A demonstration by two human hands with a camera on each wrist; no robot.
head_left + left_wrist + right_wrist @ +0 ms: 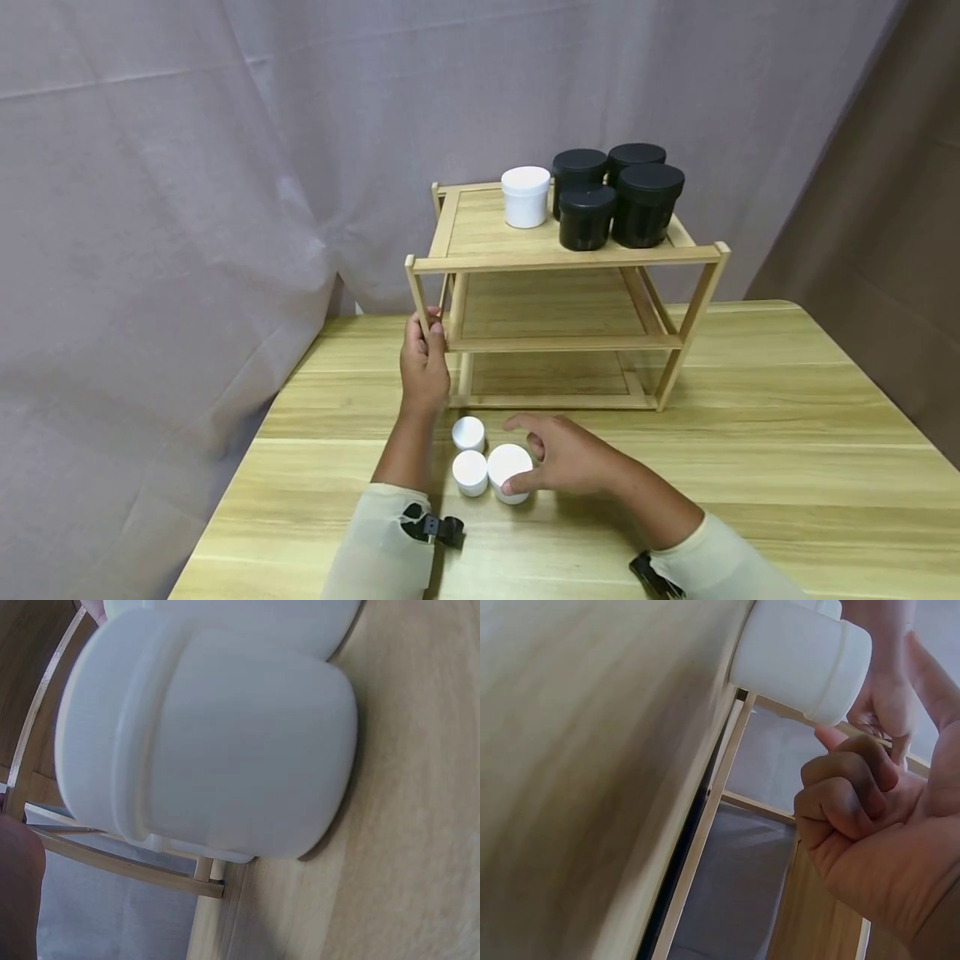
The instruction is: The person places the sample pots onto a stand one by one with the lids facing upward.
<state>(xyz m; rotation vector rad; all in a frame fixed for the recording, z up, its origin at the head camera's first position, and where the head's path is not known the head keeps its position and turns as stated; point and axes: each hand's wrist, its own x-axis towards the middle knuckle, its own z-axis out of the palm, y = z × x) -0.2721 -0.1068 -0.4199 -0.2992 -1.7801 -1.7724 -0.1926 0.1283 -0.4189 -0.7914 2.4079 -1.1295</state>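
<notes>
My left hand [426,362] grips the front left post of a three-tier wooden shelf [562,344]. Three white lidded jars stand upright on the table in front of it: a larger jar [510,458], a smaller jar [470,472] beside it, and another small jar [468,433] behind. Thumb and index finger spread, my right hand [566,454] is at the larger jar's right side. In the right wrist view, its other fingers [840,795] are curled in the air, holding nothing. A white jar [247,735] fills much of the left wrist view.
On the shelf's top tier stand a white jar [525,197] at the middle and several black jars [648,204] at the right. The wooden table [787,450] extends to both sides. A grey curtain [187,167] hangs behind.
</notes>
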